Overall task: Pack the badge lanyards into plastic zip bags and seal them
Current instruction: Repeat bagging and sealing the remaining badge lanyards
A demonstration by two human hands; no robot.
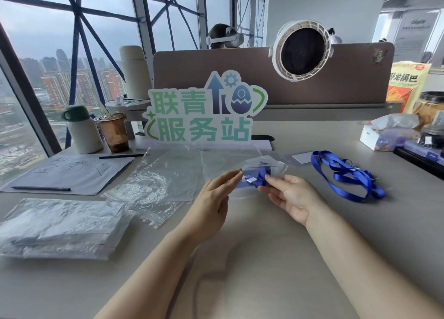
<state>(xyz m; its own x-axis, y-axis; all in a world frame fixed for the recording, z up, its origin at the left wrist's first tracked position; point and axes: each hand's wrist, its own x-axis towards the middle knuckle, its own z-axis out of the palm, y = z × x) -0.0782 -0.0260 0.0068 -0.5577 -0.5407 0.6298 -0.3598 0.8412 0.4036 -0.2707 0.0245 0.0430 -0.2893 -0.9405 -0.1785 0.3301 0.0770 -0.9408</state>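
From the head camera, both hands meet above the middle of the grey counter [276,258], holding up a clear zip bag [276,165] whose red zip line runs across its top. A folded blue lanyard [260,180] sits inside the bag, bunched at its lower part. The right hand [292,196] lies palm up under the bag, its fingers [271,195] curled beneath and the thumb pressing on top, clamped on the bag and the lanyard within. The left hand [215,196] reaches in from the left with fingers straight and close together, tips at the bag's left edge; whether they pinch it I cannot tell. A second lanyard [346,174] lies loose in loops on the counter, to the right, apart from the hands. Loose clear bags [163,179] are spread left of the hands, and a stack of clear bags [60,225] lies further left.
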